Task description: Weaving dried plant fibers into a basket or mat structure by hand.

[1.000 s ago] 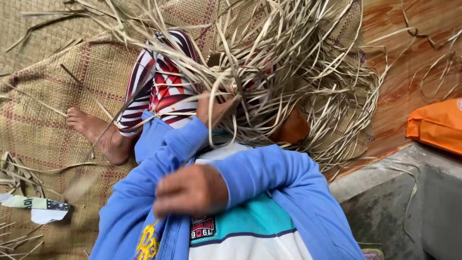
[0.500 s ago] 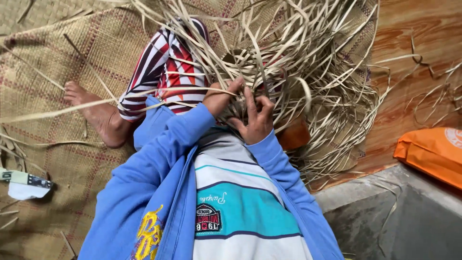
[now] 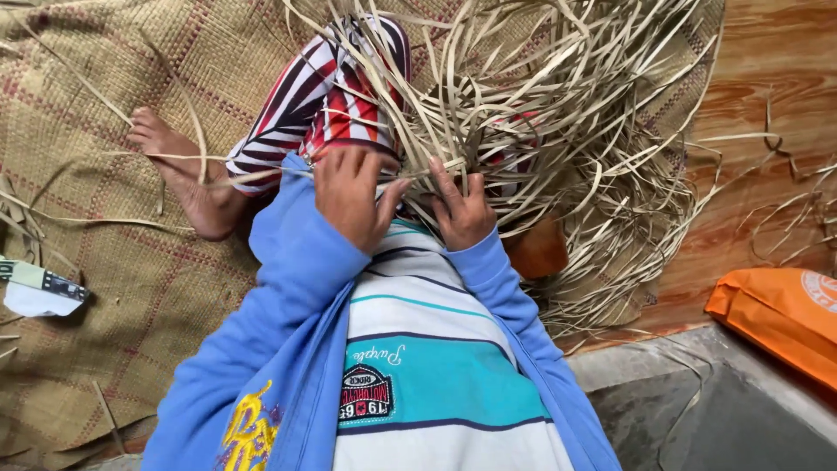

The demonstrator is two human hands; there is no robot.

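strips: big loose tangle of dry pale strips heaped over the person's lap, spreading toward the mat's right edge and spilling onto the wood floor

left hand: left hand sits at the near edge of the heap, fingers curled down and pinching a few strips against the thumb

right hand: right hand just beside it, fingers spread and dug into the strips, tips partly buried so the exact grip is hard to tell

in the way: the tangle hides most of the striped leg and the right knee, only a bare foot pokes out to the left on the mat

mat: woven mat under everything, a few stray strips lying across its left side

left edge: a small knife on a white scrap, well apart from the hands

right side: wooden floor past the mat's edge, orange bag near the bottom right, grey concrete step below it

clothes: blue jacket sleeves, striped shirt fills the bottom middle

vs a second ago: back then the left hand was pulled in close to the chest, away from the heap. Half a second ago both hands were already at the strips, close together. Now they're a bit further apart, left hand lower on the near edge
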